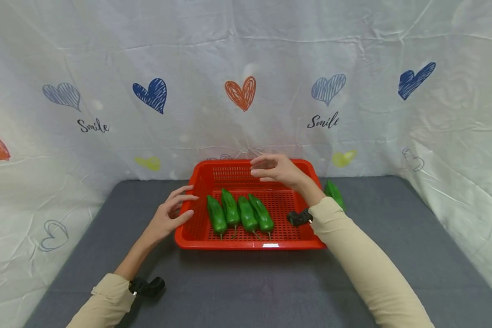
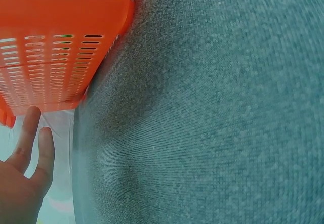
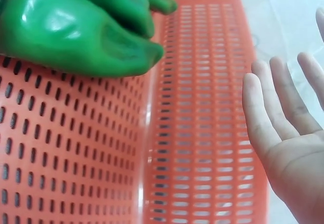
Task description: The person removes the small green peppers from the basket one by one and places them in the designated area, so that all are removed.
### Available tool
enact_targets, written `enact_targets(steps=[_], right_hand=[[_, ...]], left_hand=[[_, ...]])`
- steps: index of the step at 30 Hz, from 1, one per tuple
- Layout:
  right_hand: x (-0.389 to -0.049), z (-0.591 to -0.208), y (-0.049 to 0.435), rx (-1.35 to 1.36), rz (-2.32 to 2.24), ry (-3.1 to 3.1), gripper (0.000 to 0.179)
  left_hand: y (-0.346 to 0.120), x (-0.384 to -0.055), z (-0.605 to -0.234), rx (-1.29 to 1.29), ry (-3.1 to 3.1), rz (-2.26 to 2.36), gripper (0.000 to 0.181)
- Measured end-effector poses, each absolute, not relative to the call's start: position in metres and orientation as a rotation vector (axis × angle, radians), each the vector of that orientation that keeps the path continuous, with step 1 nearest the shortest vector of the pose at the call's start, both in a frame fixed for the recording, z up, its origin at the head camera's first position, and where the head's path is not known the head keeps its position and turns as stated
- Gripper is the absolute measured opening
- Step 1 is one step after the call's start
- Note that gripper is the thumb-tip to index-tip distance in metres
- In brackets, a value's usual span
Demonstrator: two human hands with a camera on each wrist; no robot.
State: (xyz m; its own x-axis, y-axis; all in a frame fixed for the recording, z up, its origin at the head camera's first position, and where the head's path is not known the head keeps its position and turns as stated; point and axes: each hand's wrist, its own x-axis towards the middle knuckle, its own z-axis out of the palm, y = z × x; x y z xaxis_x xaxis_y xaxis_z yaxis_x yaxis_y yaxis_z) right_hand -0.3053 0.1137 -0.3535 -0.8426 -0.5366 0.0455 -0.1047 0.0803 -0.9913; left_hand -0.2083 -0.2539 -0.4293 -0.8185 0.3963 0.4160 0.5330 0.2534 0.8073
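Note:
Several green peppers [image 1: 248, 214] lie side by side in a red plastic basket [image 1: 246, 245], left of its middle, stems toward the near side. My left hand [image 1: 170, 214] is at the basket's left rim, fingers spread and nothing held. In the left wrist view two fingers of that left hand [image 2: 23, 178] show below the slotted basket wall [image 2: 55, 67]. Over the back right part of the basket hovers my right hand [image 1: 276, 169], fingers relaxed and holding nothing. The right wrist view has the peppers [image 3: 76, 32] inside the basket and the right hand [image 3: 288, 128] beside its wall.
Another green pepper [image 1: 334, 193] lies on the grey table [image 1: 246, 291] just right of the basket, partly hidden by the right sleeve. A white cloth [image 1: 197, 54] printed with hearts hangs behind the table. Each wrist wears a black strap device [image 1: 147, 287].

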Motion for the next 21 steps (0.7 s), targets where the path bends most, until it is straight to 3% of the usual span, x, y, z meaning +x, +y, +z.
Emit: enact_targets(steps=[21], right_hand=[[-0.322,-0.399,0.111,-0.538,-1.667,1.997,0.049]], left_hand=[[-0.253,-0.206,-0.428,-0.912,-2.371,-1.599,0.038]])
